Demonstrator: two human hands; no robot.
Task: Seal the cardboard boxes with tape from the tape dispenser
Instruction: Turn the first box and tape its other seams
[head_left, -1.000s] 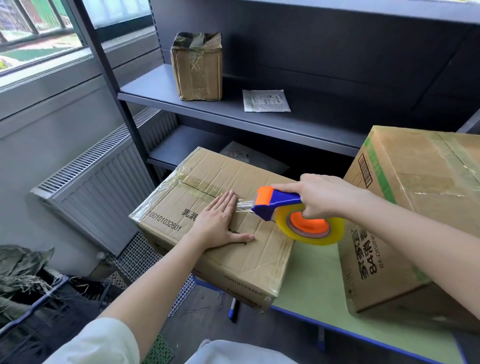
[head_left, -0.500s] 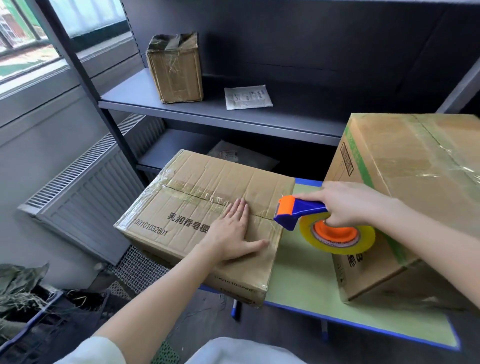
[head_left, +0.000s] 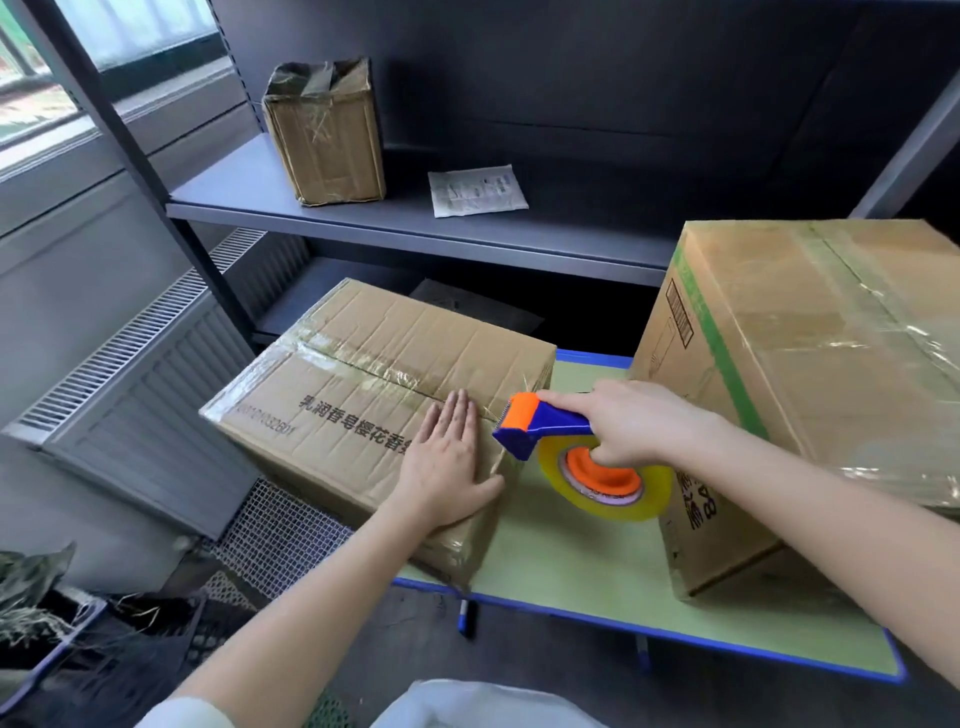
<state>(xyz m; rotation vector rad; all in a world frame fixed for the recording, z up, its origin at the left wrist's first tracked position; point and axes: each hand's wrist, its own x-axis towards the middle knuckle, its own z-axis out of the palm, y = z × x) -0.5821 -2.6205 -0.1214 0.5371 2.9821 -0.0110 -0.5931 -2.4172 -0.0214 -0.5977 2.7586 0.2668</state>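
A flat cardboard box (head_left: 363, 395) with printed characters lies on the green table (head_left: 587, 577), overhanging its left edge. Clear tape runs along its top seam. My left hand (head_left: 447, 467) lies flat on the box top near its right edge, fingers apart. My right hand (head_left: 634, 426) grips the blue and orange tape dispenser (head_left: 545, 431), whose yellowish tape roll (head_left: 605, 480) hangs beside the box's right side. The dispenser's orange head sits at the box's right top edge. A larger taped cardboard box (head_left: 810, 374) stands on the table to the right.
A dark metal shelf (head_left: 415, 223) behind the table carries a small taped box (head_left: 327, 130) and a white packet (head_left: 475, 189). A grey radiator (head_left: 135, 384) stands at the left, wire mesh below it. A bin with dried plants (head_left: 36, 603) is at lower left.
My right hand has drawn the dispenser rightwards along the seam, from the box top to beyond its right edge. My left hand stayed flat on the box. The camera view shifted.
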